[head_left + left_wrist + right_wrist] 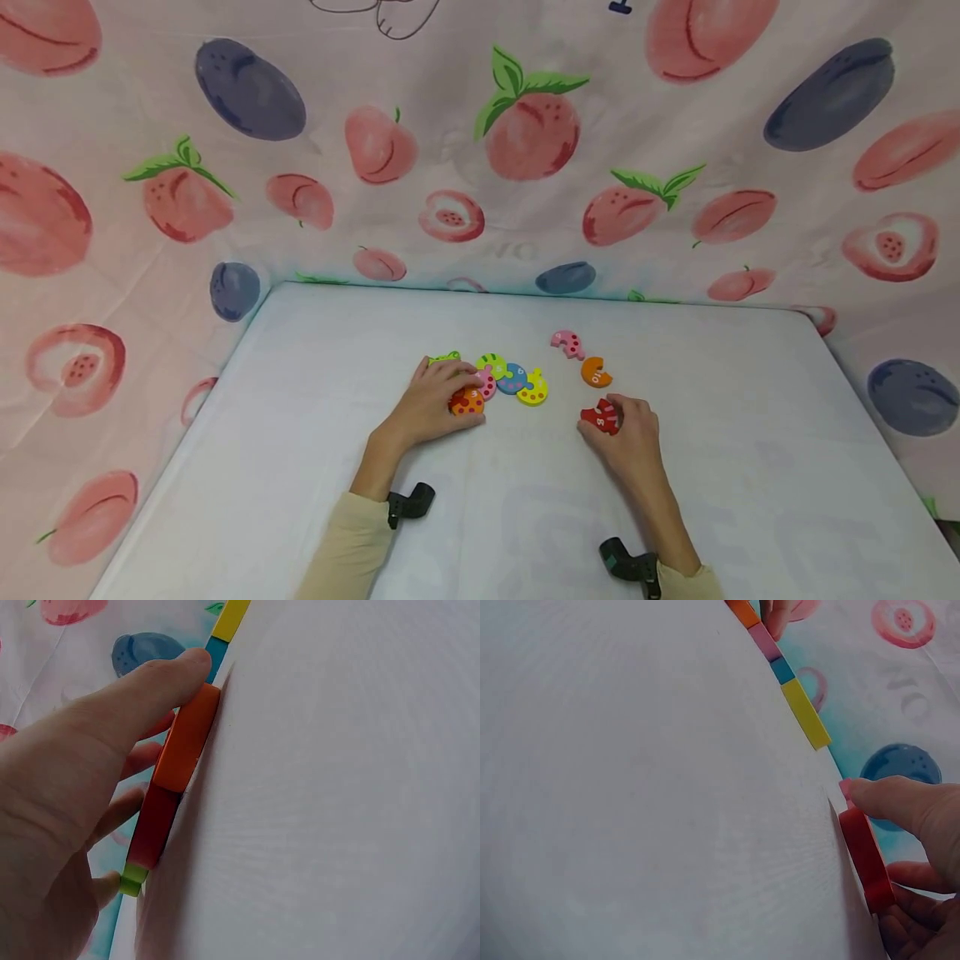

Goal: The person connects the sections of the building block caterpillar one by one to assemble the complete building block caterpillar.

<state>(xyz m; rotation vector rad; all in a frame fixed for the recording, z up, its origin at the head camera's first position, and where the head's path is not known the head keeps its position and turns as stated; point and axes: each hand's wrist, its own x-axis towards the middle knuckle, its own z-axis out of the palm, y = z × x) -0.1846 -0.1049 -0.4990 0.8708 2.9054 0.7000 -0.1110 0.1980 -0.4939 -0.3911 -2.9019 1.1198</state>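
My left hand [431,404] lies over the left end of a curved chain of joined wooden puzzle pieces, its thumb at the near side of an orange spotted piece [468,403] and its fingers across the far side. In the left wrist view, a red piece [154,825] and a green piece [133,879] continue the chain under that hand. The chain runs right through pink, green and blue pieces to a yellow piece [532,388]. Apart from it, my right hand [633,429] pinches a red puzzle piece marked 8 [601,416] between thumb and fingers, low at the table.
A loose pink spotted piece [567,343] and an orange piece marked 10 [597,372] lie beyond the right hand. The white table [480,508] meets a fruit-printed cloth [450,125] at its back and sides.
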